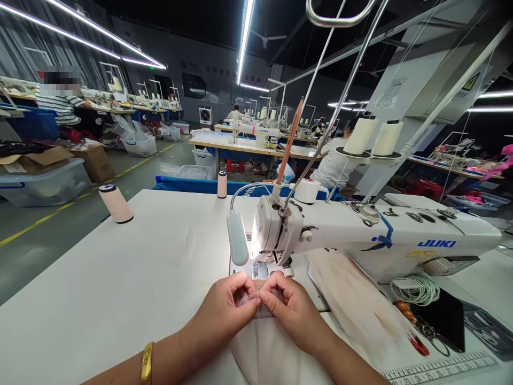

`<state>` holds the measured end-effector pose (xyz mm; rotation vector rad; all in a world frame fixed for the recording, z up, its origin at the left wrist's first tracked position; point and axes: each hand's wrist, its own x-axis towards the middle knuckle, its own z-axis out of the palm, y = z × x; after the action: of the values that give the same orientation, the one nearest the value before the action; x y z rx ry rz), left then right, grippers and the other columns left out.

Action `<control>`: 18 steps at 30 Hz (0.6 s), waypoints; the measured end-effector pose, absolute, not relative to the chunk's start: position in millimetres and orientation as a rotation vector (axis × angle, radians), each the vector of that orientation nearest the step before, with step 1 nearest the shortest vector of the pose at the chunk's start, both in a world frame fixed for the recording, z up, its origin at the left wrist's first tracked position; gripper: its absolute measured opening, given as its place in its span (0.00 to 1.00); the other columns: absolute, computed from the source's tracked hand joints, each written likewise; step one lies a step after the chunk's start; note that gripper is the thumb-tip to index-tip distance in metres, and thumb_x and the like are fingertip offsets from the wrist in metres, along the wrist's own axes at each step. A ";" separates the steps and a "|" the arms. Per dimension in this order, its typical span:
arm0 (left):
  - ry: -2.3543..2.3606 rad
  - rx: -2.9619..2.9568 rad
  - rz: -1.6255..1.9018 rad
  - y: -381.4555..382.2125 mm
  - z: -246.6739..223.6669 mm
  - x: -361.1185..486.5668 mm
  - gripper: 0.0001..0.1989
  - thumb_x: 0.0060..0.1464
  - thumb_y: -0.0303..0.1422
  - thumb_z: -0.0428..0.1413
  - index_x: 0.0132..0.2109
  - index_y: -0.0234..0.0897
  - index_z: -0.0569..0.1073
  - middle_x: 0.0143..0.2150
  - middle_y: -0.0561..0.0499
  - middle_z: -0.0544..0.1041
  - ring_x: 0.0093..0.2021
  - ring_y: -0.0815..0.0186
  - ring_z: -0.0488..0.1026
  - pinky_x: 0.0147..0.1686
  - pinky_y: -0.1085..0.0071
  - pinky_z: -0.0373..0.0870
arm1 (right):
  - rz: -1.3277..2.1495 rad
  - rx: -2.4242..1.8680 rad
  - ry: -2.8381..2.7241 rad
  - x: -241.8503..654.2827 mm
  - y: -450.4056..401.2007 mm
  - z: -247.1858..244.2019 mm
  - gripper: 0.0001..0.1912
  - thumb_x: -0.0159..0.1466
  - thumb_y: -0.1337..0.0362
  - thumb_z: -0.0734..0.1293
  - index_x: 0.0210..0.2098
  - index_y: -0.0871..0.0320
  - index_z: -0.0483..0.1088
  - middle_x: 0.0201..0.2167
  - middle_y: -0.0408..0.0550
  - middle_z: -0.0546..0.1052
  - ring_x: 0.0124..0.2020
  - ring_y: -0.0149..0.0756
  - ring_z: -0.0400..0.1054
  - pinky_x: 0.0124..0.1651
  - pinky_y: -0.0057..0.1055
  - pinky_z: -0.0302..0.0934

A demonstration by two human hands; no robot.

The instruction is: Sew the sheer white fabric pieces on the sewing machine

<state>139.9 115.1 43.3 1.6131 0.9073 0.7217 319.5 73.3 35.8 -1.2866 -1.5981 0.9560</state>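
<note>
Both my hands meet just in front of the needle area of a white sewing machine (340, 224). My left hand (236, 299), with a gold bangle on its wrist, pinches the edge of a thin, pale sheer fabric (266, 347). My right hand (282, 302) pinches the same fabric, its fingertips almost touching the left ones. The fabric hangs down from the fingers towards the table's front edge. Between the fingertips the exact fold of cloth is too small to tell. A small lamp (238, 238) lights the needle area.
Two thread cones (116, 204) (222, 185) stand on the white table (160, 256). Right of my hands lie more pale fabric (356, 299), a coiled cable (414, 290), a black phone (441, 318), red snips (419, 345) and a ruler (444, 369). Other people sit at machines beyond.
</note>
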 end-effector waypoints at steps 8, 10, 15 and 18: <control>0.904 1.454 0.654 116.9 45.1 140.8 0.14 0.50 0.43 0.62 0.34 0.39 0.68 0.23 0.61 0.59 0.25 0.71 0.54 0.23 0.74 0.51 | 0.949 -1.290 -1.609 318.3 72.2 35.5 0.12 0.66 0.54 0.65 0.32 0.55 0.68 0.28 0.40 0.68 0.30 0.31 0.59 0.35 0.28 0.54; 0.917 1.443 0.651 116.5 45.7 140.6 0.14 0.50 0.43 0.62 0.34 0.39 0.68 0.22 0.62 0.58 0.24 0.71 0.53 0.22 0.74 0.51 | 0.945 -1.302 -1.604 318.1 71.8 35.1 0.11 0.66 0.55 0.65 0.32 0.56 0.67 0.28 0.40 0.68 0.30 0.31 0.59 0.34 0.28 0.53; 0.907 1.471 0.676 116.0 44.3 139.2 0.13 0.53 0.42 0.61 0.34 0.39 0.69 0.22 0.62 0.59 0.25 0.71 0.54 0.24 0.73 0.51 | 0.990 -1.343 -1.586 317.5 71.0 36.4 0.13 0.67 0.52 0.64 0.37 0.55 0.67 0.30 0.40 0.67 0.30 0.31 0.58 0.33 0.28 0.52; 0.889 1.527 0.702 116.4 43.3 138.7 0.11 0.55 0.40 0.60 0.33 0.38 0.70 0.23 0.61 0.60 0.26 0.71 0.55 0.27 0.73 0.52 | 0.974 -1.358 -1.609 317.3 71.1 36.3 0.14 0.68 0.51 0.63 0.35 0.55 0.66 0.29 0.40 0.67 0.30 0.31 0.57 0.33 0.28 0.51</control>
<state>138.7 116.4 43.3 1.5270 0.8893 0.7016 317.3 71.1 36.3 -1.3577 -1.6090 0.9735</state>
